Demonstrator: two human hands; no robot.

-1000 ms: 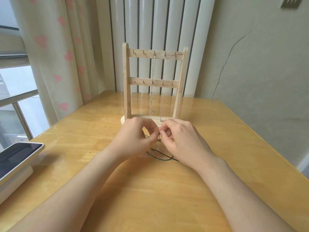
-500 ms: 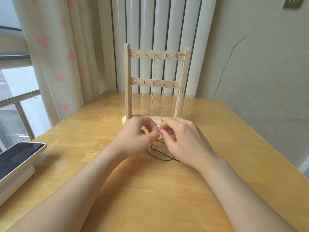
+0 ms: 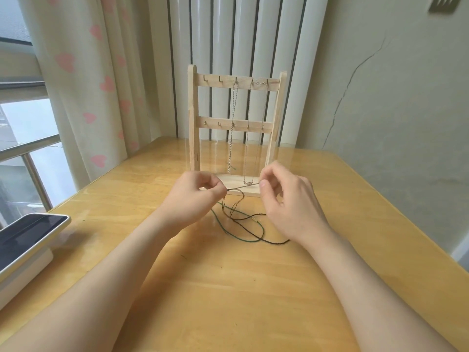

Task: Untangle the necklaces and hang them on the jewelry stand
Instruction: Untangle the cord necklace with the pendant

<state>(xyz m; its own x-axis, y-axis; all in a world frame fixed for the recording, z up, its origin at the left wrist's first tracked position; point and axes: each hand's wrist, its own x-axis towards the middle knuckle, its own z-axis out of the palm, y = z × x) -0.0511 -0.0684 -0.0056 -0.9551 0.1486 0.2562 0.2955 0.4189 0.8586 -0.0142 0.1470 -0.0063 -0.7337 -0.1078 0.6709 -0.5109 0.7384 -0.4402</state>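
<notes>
Pinches a thin cord (image 3: 243, 186) taut between left hand (image 3: 195, 196) and right hand (image 3: 286, 201), thumb and forefinger of each clamped on it, probably to draw one strand out of the tangle (image 3: 241, 221) lying loose just in front of the jewelry stand (image 3: 193, 123), already carrying two chains (image 3: 232, 128). Works over a glossy wooden table (image 3: 228, 288), beside a heart-print curtain (image 3: 83, 72) and a cracked wall (image 3: 380, 97).

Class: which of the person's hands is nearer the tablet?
Left. The left hand is to the right of the tablet, apart from it, in front of the stand. The right hand lies farther right, beyond the left hand. Both pinch one cord.
</notes>
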